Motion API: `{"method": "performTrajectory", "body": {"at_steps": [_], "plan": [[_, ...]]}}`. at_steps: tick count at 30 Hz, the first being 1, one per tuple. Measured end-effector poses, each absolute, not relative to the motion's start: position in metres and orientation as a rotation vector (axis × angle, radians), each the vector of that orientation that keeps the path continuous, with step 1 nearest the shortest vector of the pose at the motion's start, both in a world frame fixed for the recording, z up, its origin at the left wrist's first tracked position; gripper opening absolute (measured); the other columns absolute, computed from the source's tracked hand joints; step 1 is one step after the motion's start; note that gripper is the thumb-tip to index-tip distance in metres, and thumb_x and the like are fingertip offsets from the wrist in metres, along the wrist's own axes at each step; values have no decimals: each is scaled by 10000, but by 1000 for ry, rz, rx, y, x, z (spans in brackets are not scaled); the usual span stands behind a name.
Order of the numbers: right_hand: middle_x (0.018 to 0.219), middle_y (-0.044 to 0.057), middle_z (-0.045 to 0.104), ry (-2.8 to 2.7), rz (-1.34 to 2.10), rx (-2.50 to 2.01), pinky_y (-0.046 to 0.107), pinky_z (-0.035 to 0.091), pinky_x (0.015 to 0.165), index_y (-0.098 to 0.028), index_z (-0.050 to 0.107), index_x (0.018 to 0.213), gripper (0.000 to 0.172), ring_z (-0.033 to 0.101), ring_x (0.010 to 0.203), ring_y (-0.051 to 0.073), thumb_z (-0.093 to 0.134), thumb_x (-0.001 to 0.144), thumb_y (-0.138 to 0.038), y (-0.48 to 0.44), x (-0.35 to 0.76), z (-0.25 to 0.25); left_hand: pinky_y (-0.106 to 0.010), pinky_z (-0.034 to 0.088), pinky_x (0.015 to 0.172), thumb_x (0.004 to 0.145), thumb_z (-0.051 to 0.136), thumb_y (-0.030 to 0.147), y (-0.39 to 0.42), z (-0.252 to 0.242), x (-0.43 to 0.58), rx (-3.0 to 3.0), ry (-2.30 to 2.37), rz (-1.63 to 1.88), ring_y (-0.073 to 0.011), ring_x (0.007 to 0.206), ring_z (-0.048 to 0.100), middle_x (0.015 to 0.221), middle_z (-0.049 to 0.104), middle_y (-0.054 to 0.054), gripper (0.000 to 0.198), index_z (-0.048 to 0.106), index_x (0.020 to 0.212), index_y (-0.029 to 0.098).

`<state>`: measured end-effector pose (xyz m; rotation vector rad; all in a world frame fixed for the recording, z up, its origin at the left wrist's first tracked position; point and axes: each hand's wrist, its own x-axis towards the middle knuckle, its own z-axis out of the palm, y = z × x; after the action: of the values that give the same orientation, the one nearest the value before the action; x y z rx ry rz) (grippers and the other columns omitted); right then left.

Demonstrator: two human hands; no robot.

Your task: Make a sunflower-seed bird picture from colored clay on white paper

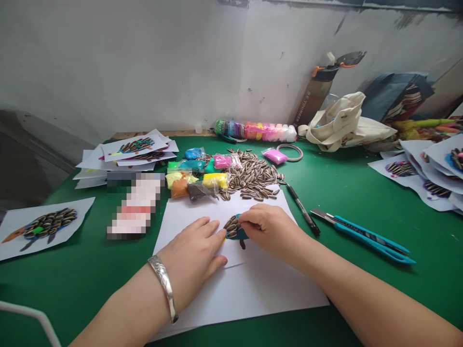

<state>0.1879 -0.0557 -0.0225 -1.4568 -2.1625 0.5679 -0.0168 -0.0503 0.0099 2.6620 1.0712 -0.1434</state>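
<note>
Several sunflower seeds (232, 226), long axes crosswise

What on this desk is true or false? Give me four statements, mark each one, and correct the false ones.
The left hand wears a silver bangle. True.
The right hand holds scissors. False: its fingers rest on a seed-covered blue clay shape.
Loose sunflower seeds lie beyond the white paper. True.
The black marker lies left of the paper. False: it lies to the right.
</note>
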Motion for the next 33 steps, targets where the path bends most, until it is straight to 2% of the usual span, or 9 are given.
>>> {"method": "performTrajectory", "body": {"at_steps": [12, 25, 33], "plan": [[610, -16, 489, -2150, 502, -1523, 227, 277, 591, -175, 583, 622, 214, 435, 634, 113, 514, 796, -72, -60, 181, -27, -471, 394, 1019, 868, 562, 296, -52, 5, -18, 2666, 1092, -125, -312, 1193, 474, 1197, 598, -117, 281, 609, 1114, 170], [671, 11, 535, -2150, 484, -1609, 239, 298, 605, -159, 582, 639, 219, 472, 666, 129, 495, 813, -57, -65, 169, -27, -471, 383, 1025, 846, 575, 325, -55, 0, -19, 2683, 1113, -63, -316, 1192, 470, 1182, 606, -112, 301, 606, 1113, 188], [785, 32, 587, -2163, 455, -1595, 245, 314, 621, -176, 670, 805, 148, 511, 731, 142, 549, 831, -95, -62, 188, -14, -468, 381, 1030, 832, 606, 278, -54, 2, -19, 2636, 1114, -57, -319, 1212, 459, 1195, 597, -117, 281, 611, 1096, 181]]}}
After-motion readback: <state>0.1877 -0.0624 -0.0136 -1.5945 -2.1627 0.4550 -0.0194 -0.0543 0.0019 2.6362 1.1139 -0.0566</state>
